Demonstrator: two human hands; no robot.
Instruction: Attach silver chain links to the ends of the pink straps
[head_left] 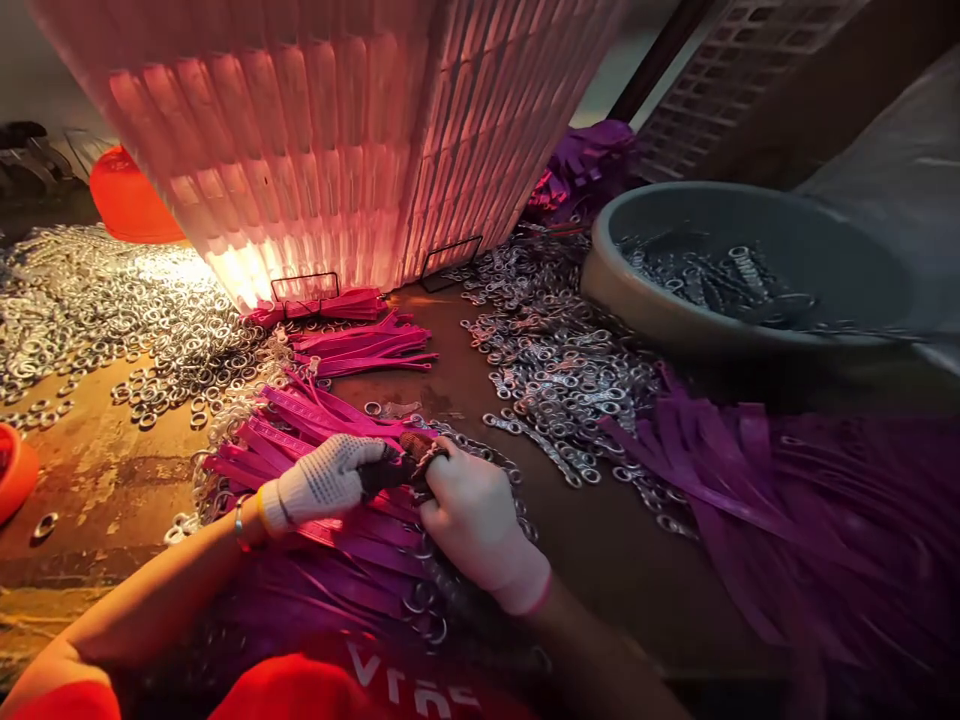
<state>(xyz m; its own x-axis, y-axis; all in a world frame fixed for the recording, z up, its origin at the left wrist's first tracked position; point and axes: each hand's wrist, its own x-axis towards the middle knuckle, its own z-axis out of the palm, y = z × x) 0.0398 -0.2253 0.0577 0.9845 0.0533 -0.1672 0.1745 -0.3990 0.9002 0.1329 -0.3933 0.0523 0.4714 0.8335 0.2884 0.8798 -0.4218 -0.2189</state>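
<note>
My left hand point(322, 485), in a white dotted glove with dark fingertips, is closed in a pinch. Its fingertips meet those of my right hand point(476, 520), which wears a white glove and has its fingers curled. A small dark ring-like edge shows at the right fingers, but what either hand grips is hidden between them. Under and around both hands lies a pile of magenta straps point(281, 445), several with metal fittings at their ends. Another bundle of magenta straps point(360, 345) rests just beyond.
Loose metal rings point(172, 330) are heaped at left, near an orange bowl point(15, 470). Metal clasps point(570, 370) spread at right before a grey basin point(637, 300). Purple straps point(810, 520) cover the right side. A ribbed translucent panel point(322, 150) stands behind.
</note>
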